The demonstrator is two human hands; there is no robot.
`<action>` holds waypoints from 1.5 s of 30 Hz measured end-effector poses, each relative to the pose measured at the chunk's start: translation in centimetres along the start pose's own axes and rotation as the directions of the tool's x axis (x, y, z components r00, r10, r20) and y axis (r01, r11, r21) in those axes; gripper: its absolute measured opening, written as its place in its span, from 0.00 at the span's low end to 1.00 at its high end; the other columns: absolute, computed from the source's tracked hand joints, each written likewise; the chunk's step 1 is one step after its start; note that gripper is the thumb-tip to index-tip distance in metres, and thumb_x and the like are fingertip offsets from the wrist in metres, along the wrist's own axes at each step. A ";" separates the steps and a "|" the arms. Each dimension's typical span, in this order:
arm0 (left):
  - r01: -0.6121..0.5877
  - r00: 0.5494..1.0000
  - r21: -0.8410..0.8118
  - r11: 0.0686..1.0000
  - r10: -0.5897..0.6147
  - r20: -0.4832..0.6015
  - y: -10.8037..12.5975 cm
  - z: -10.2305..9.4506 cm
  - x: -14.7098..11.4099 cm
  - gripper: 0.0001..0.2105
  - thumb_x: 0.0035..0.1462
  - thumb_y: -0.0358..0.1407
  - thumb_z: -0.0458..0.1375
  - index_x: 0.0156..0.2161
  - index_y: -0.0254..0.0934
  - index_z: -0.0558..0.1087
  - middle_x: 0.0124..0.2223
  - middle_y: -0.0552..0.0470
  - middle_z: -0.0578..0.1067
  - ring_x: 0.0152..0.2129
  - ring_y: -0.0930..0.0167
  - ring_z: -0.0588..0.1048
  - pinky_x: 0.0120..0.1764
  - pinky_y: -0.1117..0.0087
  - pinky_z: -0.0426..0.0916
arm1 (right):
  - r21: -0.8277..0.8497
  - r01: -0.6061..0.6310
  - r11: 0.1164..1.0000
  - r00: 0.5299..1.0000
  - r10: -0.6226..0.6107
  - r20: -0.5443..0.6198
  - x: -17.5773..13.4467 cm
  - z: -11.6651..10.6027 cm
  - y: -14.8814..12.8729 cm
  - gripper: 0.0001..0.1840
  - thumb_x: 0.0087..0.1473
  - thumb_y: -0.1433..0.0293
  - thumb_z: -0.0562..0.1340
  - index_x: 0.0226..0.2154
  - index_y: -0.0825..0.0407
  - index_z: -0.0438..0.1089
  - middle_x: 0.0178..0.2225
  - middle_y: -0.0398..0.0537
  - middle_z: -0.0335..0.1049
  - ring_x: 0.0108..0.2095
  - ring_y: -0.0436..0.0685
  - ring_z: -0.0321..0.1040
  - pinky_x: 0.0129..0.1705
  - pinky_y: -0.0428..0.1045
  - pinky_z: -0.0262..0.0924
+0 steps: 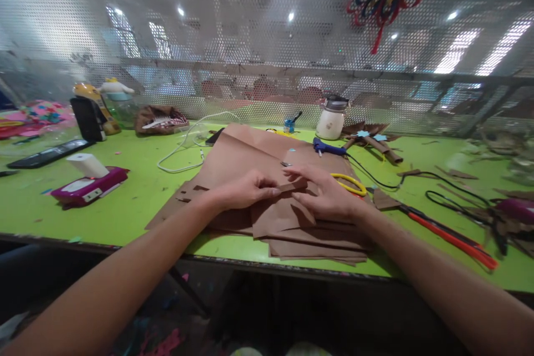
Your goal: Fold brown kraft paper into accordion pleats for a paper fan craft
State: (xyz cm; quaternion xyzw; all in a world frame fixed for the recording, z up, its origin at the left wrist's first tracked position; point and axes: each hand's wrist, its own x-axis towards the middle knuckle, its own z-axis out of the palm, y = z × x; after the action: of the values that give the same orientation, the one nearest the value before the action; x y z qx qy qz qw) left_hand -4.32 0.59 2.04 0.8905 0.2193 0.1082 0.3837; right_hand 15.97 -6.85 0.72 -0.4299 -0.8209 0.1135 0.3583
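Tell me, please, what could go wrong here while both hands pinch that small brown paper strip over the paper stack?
The brown paper stack overhangs the green table edge, so pressure from the left hand or right hand might tip sheets off. The thin strip could tear between the fingertips. The yellow-handled scissors lie close beside the right hand and might be knocked.

A paper stack lies mid-table, scissors at its right, seemingly a jar behind.
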 end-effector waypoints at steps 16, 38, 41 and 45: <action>-0.097 0.992 0.389 0.916 0.119 -0.032 0.8 0.9 -0.1 0.15 0.60 0.40 0.46 0.43 0.35 0.70 0.35 0.48 0.75 0.30 0.72 0.70 0.33 0.74 0.60 | 0.254 -0.303 0.919 0.951 0.276 0.137 0.4 0.2 0.3 0.17 0.47 0.58 0.61 0.27 0.57 0.72 0.24 0.45 0.70 0.26 0.50 0.63 0.27 0.44 0.56; 0.012 0.975 0.554 0.833 0.113 -0.191 0.8 0.3 -0.3 0.16 0.60 0.41 0.43 0.32 0.34 0.69 0.28 0.50 0.71 0.22 0.74 0.65 0.26 0.74 0.55 | 0.543 -0.319 0.777 0.886 0.447 -0.119 0.5 -2.0 1.4 0.17 0.36 0.59 0.68 0.21 0.56 0.69 0.17 0.40 0.62 0.19 0.45 0.54 0.21 0.44 0.49; -0.001 0.979 0.517 0.856 0.106 -0.174 1.1 0.1 -0.5 0.17 0.61 0.42 0.41 0.31 0.34 0.67 0.27 0.51 0.70 0.22 0.74 0.65 0.25 0.74 0.55 | 0.524 -0.308 0.794 0.891 0.434 -0.133 0.6 -2.3 1.6 0.15 0.38 0.59 0.67 0.24 0.55 0.72 0.18 0.41 0.63 0.21 0.47 0.56 0.23 0.45 0.51; -0.032 0.982 0.449 0.893 0.112 -0.153 0.9 -0.1 -0.6 0.17 0.61 0.42 0.40 0.32 0.35 0.67 0.28 0.52 0.70 0.24 0.74 0.65 0.28 0.73 0.58 | 0.518 -0.307 0.798 0.894 0.429 -0.131 0.6 -2.7 2.2 0.15 0.40 0.59 0.66 0.25 0.54 0.74 0.20 0.43 0.65 0.23 0.49 0.59 0.24 0.45 0.53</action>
State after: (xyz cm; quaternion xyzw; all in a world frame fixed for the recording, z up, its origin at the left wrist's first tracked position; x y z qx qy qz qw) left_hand -4.58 -0.20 2.76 0.9491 0.2378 0.1471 0.1449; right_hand 19.00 -5.42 1.87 -0.4890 -0.6159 0.3299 0.5221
